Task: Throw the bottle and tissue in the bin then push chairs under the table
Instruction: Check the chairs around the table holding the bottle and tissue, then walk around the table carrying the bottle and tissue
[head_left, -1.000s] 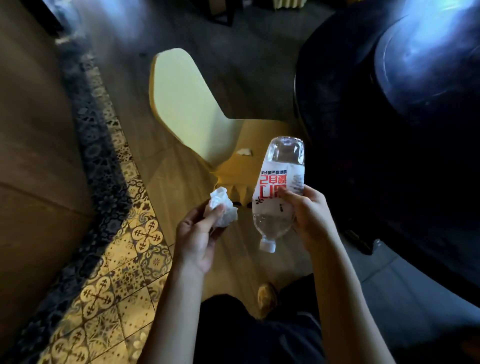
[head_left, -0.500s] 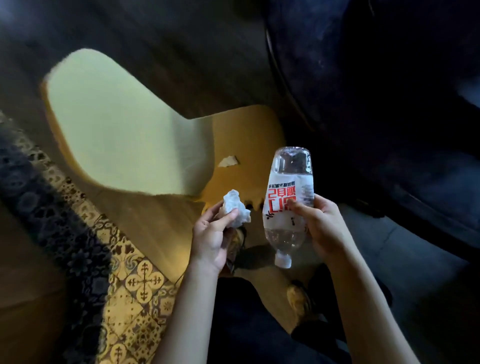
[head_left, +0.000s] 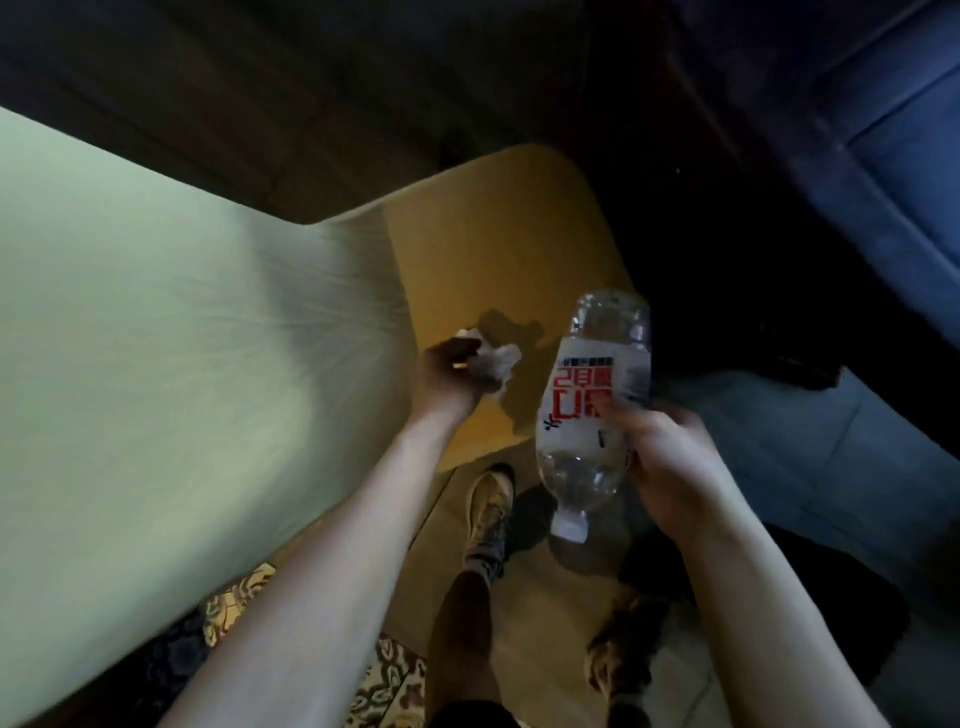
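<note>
Two hands are full: my left hand (head_left: 451, 375) is closed on the crumpled tissue (head_left: 493, 362) just above the yellow chair seat (head_left: 498, 249), while my right hand (head_left: 662, 467) grips the clear bottle (head_left: 592, 415) cap-down above the floor, beside my shoe (head_left: 488, 506). Risk, as I judge it: the tissue is pinched loosely and could drop onto the seat, and the inverted bottle could slip. No bin shows anywhere, so I cannot plan the throw. To the right, the dark desk (head_left: 753, 208) is mostly lost in shadow. Motion blurs my right fingers (head_left: 631, 415), so how firm that grip is stays unclear.
</note>
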